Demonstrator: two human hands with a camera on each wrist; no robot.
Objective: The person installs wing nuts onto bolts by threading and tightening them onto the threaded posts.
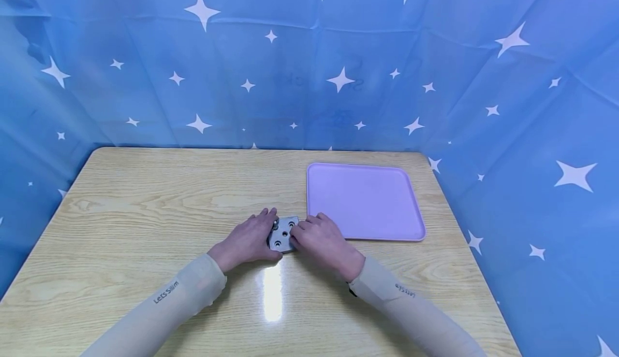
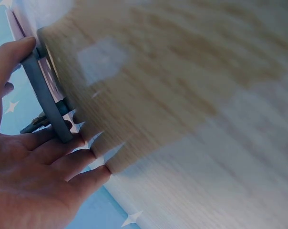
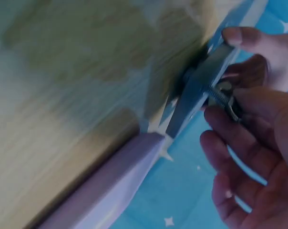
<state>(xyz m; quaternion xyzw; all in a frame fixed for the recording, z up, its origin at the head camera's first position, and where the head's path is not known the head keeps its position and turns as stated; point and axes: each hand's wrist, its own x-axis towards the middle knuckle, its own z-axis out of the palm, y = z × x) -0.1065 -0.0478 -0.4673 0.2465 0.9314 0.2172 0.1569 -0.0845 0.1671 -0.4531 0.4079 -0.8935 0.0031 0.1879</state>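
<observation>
A grey metal plate (image 1: 284, 234) with several round holes lies near the table's middle, between both hands. My left hand (image 1: 249, 238) grips it from the left, thumb at the near edge and fingers at the far side. In the left wrist view, a threaded bolt (image 2: 35, 125) sticks up from the plate (image 2: 46, 95), and short dark stubs show beneath. My right hand (image 1: 326, 241) is over the plate's right side. Its thumb and index finger pinch a small threaded metal piece (image 3: 221, 98), seen against the plate's upper face in the right wrist view. Its other fingers curl loosely.
A shallow lilac tray (image 1: 365, 204) lies at the right, its near left corner close beside my right hand. The wood-grain table (image 1: 159, 201) stretches out on the left. A blue curtain with white stars (image 1: 290, 66) hangs behind and to both sides.
</observation>
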